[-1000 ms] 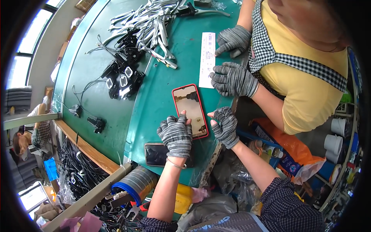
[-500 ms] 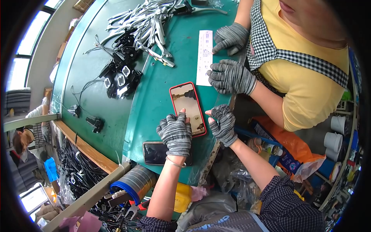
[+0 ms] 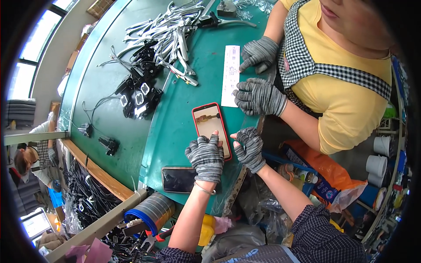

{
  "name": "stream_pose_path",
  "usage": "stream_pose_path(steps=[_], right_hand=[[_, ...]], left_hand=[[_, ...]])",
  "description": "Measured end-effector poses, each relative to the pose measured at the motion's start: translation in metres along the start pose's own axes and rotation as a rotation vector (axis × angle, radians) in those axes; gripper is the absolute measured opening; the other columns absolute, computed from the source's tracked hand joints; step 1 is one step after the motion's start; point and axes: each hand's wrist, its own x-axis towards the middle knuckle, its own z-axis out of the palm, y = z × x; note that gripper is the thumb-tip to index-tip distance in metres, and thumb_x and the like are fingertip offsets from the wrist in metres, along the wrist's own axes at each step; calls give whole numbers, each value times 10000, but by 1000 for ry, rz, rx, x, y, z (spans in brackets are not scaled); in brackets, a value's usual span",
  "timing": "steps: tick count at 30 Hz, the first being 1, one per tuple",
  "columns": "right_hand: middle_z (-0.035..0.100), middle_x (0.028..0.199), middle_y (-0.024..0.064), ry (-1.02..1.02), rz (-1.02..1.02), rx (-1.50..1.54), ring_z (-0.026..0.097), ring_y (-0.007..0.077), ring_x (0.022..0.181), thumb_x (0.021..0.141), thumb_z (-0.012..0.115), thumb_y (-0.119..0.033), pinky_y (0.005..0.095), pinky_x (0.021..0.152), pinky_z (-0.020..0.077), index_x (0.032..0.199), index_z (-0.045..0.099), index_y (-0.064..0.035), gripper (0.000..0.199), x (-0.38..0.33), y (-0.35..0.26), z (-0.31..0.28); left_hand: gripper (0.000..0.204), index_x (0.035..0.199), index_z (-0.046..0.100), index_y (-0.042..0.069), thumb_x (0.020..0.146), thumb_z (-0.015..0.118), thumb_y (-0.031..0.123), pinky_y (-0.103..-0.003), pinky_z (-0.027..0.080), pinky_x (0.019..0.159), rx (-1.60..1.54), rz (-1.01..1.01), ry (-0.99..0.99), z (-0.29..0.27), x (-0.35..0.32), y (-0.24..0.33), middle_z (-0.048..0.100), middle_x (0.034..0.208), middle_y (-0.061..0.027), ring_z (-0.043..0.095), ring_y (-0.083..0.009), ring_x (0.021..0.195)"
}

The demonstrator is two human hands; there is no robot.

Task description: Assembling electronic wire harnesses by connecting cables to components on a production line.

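Observation:
Lying on the green table, a red-cased smartphone point(image 3: 204, 125) shows a picture on its lit screen. My left hand point(image 3: 205, 158), in a grey fingerless-tip glove, rests palm down over the phone's lower end, its fingers loosely bent and a bare fingertip at the screen. Just right of the phone is my right hand point(image 3: 250, 151), gloved alike; its fingers are curled, thumb and forefinger apart, with nothing visible between them. A second, dark-screened phone point(image 3: 177, 179) lies near my left wrist.
Across the corner, a co-worker's gloved hands point(image 3: 261, 96) rest beside a white printed paper strip point(image 3: 230, 79). Silver lever parts point(image 3: 180, 39) and black cabled parts point(image 3: 140, 94) lie heaped at the far left. A wire spool point(image 3: 151, 210) stands below the table edge.
My left hand has shifted slightly right over the red-cased phone, uncovering more of the dark phone. The picture on the lit screen has changed. The whole view has tilted slightly.

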Motion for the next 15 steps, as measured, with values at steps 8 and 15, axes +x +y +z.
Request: stream_pose_path(steps=[8,15], right_hand=[[556,718,105,-13,15,4,524,278,702,662,524,-139,368,672,414,785,592,-53,165,-2,-1,3],[555,694,94,-18,-7,-19,517,270,672,672,517,-130,355,649,413,778,598,-46,157,-1,-1,-1]], left_hand=[[328,1040,573,218,736,545,338,-410,348,723,-36,-14,86,6,-4,-1,530,847,-70,485,-251,810],[399,1084,550,179,736,542,374,-410,341,748,-4,-97,92,1,1,-2,529,874,-76,483,-248,832]])
